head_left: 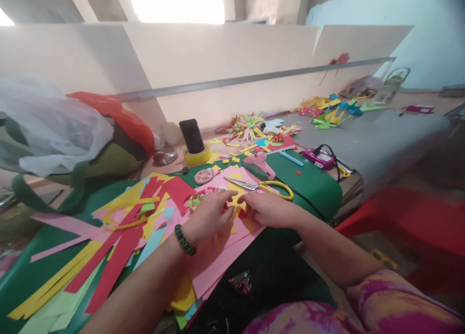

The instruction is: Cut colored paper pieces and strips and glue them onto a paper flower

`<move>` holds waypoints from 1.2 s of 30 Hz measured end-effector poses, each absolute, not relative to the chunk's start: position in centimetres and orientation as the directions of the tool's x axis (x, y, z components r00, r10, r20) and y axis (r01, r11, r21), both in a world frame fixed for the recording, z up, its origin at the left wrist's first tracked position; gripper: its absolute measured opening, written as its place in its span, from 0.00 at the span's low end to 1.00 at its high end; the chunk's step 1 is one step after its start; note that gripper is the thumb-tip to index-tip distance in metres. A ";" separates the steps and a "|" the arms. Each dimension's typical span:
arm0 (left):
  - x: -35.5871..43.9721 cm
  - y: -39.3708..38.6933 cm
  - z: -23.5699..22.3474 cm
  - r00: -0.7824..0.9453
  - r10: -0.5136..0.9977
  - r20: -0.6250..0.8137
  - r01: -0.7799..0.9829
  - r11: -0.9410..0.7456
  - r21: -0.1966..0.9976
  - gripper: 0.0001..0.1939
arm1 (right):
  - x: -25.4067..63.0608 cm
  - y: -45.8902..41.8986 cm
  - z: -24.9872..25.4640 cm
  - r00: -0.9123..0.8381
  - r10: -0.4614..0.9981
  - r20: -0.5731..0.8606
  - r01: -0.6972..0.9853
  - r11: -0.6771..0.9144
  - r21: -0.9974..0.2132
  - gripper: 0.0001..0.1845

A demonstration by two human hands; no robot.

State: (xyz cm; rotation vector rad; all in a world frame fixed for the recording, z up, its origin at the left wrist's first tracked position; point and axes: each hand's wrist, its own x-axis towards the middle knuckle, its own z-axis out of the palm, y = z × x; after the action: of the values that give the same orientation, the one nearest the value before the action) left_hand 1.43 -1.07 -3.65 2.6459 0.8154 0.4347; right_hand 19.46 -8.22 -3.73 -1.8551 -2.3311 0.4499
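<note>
My left hand (209,215), with a dark green bead bracelet (184,240) on its wrist, hovers over a stack of pink paper (221,261). Its thumb and index finger are curved and apart. Opposite it, my right hand (271,209) has bent fingers closed at a small red paper piece (242,213), whose hold is partly hidden. Small yellow paper pieces (240,205) lie between the hands. Just beyond the right hand rest yellow-handled scissors (279,188), blades slightly apart and pointing left. A pink glue gun (259,164) lies behind them.
Coloured paper strips (123,242) cover the left of the green surface (316,191). A phone (192,136) leans upright by a yellow tape roll (198,155). Bags (119,130) stand far left. Paper pompom (249,124) and folded shapes (327,112) lie behind. Red stool (407,222) at right.
</note>
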 end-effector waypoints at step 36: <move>1.0 -0.9 -2.1 0.710 0.690 -0.138 0.100 0.095 0.990 0.26 | 19.6 -10.3 -6.6 0.185 0.859 0.476 0.581 0.295 -0.758 0.18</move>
State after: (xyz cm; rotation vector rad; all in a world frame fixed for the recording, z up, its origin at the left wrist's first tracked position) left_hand 1.02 -0.89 -2.10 1.4324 0.7001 0.4951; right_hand 19.57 -10.27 -6.56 -1.3917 -1.5019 0.3295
